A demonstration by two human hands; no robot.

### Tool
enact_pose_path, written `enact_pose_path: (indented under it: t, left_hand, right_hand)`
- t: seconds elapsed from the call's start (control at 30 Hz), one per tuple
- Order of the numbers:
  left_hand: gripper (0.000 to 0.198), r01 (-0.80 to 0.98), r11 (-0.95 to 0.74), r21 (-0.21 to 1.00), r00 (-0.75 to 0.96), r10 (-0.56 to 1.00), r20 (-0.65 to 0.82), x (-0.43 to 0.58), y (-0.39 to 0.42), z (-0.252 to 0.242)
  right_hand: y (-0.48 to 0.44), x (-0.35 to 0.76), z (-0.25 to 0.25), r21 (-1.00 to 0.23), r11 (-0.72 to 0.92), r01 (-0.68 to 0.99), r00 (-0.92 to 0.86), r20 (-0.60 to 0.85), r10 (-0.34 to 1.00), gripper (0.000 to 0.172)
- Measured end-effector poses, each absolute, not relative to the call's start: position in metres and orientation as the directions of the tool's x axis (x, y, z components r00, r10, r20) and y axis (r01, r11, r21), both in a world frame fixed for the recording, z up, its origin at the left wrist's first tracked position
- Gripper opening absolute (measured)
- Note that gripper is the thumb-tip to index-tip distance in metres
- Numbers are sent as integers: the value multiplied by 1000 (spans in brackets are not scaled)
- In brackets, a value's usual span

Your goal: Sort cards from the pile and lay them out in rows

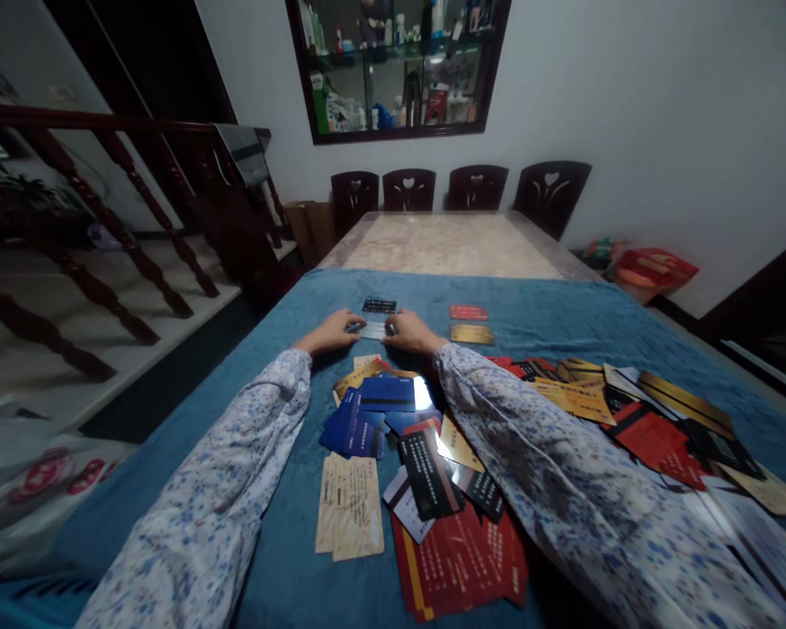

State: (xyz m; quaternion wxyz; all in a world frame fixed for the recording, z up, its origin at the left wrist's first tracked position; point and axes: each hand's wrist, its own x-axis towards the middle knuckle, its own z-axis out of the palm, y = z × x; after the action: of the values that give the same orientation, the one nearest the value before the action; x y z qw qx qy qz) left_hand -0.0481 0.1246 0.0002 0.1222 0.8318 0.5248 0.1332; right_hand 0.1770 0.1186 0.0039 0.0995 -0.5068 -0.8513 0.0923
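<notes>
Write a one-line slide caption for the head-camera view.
Left hand and right hand touch the ends of a pale card on a blue cloth, beside scattered cards.

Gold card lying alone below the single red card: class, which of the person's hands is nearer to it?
Right. The right hand lies just left of the gold card, not touching it; the left hand sits farther left, beyond the grey card.
</notes>
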Motion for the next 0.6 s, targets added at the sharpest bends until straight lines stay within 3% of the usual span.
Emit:
enact_pose_path:
  t: [0.6]
  left_hand:
    - [30, 805, -490, 334, 381, 859, 343, -47, 83, -12]
  right_hand:
    - [111, 184, 10, -253, 498, 829, -494, 82, 865, 39]
